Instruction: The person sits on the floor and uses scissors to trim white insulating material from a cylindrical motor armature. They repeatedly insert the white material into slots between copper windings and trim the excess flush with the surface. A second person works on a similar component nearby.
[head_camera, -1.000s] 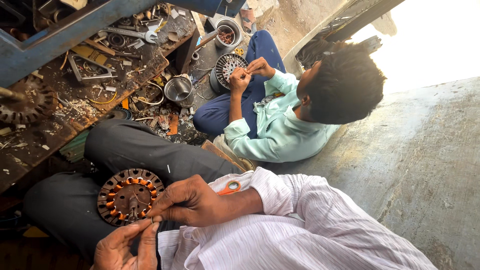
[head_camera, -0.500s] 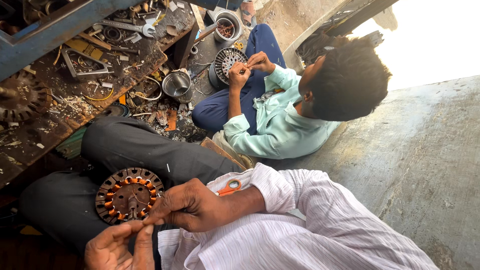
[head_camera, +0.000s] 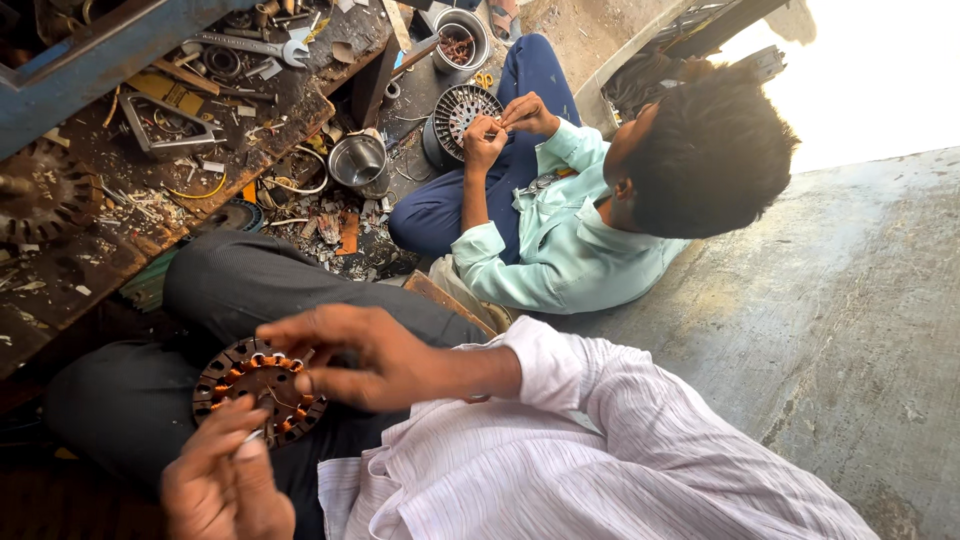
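round dark metal stator disc with copper-orange windings (head_camera: 258, 390) lies on the person's lap, on the dark trousers (head_camera: 250, 290), between the 2 hands. right hand (head_camera: 365, 358) hovers over the disc's far edge from the sleeve side, its fingers (head_camera: 290, 330) loosely spread and curled, thumb and forefinger drawn near each other above the windings; whether they pinch a thin wire cannot be told. left hand (head_camera: 225, 480) comes up from below the disc at the bottom edge of the view, fingers pressed together and pointing at the disc's near rim, where a small pale piece (head_camera: 255, 436) sits at the fingertips; the grip on it is not clear. a white striped sleeve (head_camera: 560, 430) covers the right forearm.

beyond the knees, a low, scarred wooden workbench (head_camera: 120, 250) carries a steel spanner (head_camera: 255, 46), a triangular metal frame (head_camera: 165, 125), scraps and shavings. a small steel cup (head_camera: 358, 160) stands on the littered floor just beside the bench.

farther off a second person in a pale green shirt (head_camera: 560, 240) and blue trousers sits on the floor, both hands (head_camera: 505, 125) at a round grey slotted stator (head_camera: 462, 110). a metal bowl of copper bits (head_camera: 460, 40) stands near it. grey concrete (head_camera: 800, 330) fills the right side.
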